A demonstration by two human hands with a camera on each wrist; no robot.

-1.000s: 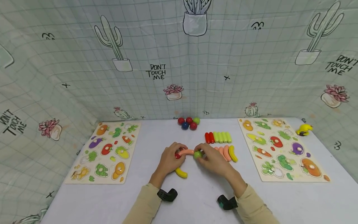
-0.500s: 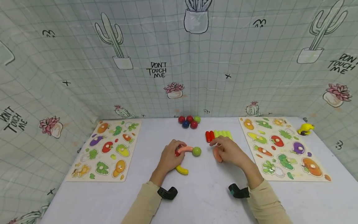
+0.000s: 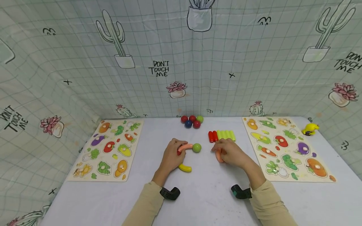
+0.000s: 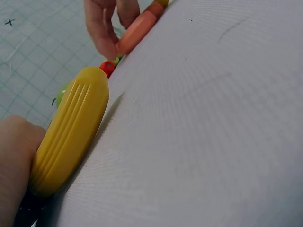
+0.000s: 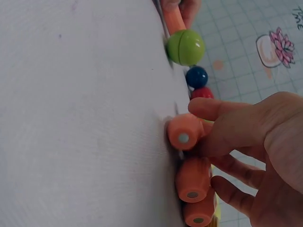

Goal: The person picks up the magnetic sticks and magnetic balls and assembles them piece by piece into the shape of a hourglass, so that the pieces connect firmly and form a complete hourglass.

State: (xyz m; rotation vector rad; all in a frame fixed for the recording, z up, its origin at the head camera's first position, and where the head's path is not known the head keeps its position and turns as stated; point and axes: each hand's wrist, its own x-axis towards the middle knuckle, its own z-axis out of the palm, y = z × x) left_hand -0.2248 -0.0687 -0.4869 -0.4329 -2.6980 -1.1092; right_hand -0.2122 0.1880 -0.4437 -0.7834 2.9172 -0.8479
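My left hand grips one end of a curved salmon-pink magnetic stick, and a red ball shows by its fingertips. The stick's other end meets a green ball. On the table beside this hand lies a curved yellow stick, large in the left wrist view. With thumb and fingers, my right hand pinches another curved salmon stick. Two more salmon sticks lie close by under the hand, with round metal spots on their ends.
Red sticks and light green sticks lie in a row behind the right hand. Several balls cluster at the back. Vegetable puzzle boards flank both sides, left and right. A yellow toy sits far right.
My right hand has let go of the green ball and moved right to the salmon sticks. My left hand keeps its hold; the joined stick and ball have shifted slightly.
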